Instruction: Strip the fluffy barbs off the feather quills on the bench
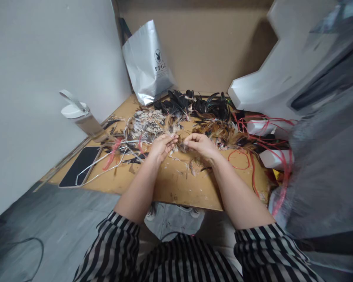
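Observation:
My left hand [164, 145] pinches a small bunch of brown feathers [171, 124] over the middle of the wooden table. Close by on the right, my right hand [200, 145] has its thumb and fingertips pressed together; whatever they hold is too small to make out. A pile of pale mottled feathers [145, 123] lies beyond my left hand. Orange-brown feathers [220, 131] are heaped beyond my right hand, and black feathers [194, 105] lie along the back.
A silver bag [148, 64] stands at the back left. A lidded cup [84, 119] and a phone [79, 166] are at the left, beside white strips [106, 156]. Red cords [278, 154] hang at the right, and loose feather bits [191, 167] lie near the table's front.

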`<state>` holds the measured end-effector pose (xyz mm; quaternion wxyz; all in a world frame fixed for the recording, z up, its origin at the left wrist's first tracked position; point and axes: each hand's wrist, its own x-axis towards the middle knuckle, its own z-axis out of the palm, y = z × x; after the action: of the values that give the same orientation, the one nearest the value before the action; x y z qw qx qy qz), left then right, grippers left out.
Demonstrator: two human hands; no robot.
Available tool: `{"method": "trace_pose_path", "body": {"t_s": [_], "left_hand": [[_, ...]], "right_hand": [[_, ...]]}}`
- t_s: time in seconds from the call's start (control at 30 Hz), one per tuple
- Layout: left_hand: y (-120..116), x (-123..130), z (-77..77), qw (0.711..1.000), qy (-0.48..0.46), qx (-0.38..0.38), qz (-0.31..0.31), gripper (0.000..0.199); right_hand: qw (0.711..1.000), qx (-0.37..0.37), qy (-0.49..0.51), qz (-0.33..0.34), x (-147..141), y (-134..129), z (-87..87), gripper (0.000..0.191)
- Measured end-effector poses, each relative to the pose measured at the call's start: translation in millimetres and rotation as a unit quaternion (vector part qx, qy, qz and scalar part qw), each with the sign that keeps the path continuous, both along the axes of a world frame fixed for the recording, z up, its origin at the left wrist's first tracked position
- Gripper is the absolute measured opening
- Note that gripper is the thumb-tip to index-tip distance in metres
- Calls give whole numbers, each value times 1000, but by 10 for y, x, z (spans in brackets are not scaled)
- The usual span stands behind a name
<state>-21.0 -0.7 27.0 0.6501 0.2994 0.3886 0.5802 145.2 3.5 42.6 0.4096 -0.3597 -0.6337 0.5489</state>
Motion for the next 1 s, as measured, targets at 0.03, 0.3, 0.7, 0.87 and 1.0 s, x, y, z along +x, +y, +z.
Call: {"method": "trace_pose_path", "body": {"t_s": [0.03,0.3,0.7,0.87,1.0], "left_hand": [[3,-2,-4,1000,-9,-1,-10,10],[-59,5,7,985,-37,20,-169,10],[-26,12,-23,979,147,80,-116,23],[-73,28,-13,955,233,115,-142,25],[-84,35,-10,946,252,125,-161,24]], "right_hand": [[998,-39,54,-7,1,11,2,16],[954,-168,247,-18,-41,79,-73,17],[980,32,24,-196,132,149,-15,27],[982,79,-154,-73,304,142,51,24],[974,72,-210,37,338,114,74,25]]}}
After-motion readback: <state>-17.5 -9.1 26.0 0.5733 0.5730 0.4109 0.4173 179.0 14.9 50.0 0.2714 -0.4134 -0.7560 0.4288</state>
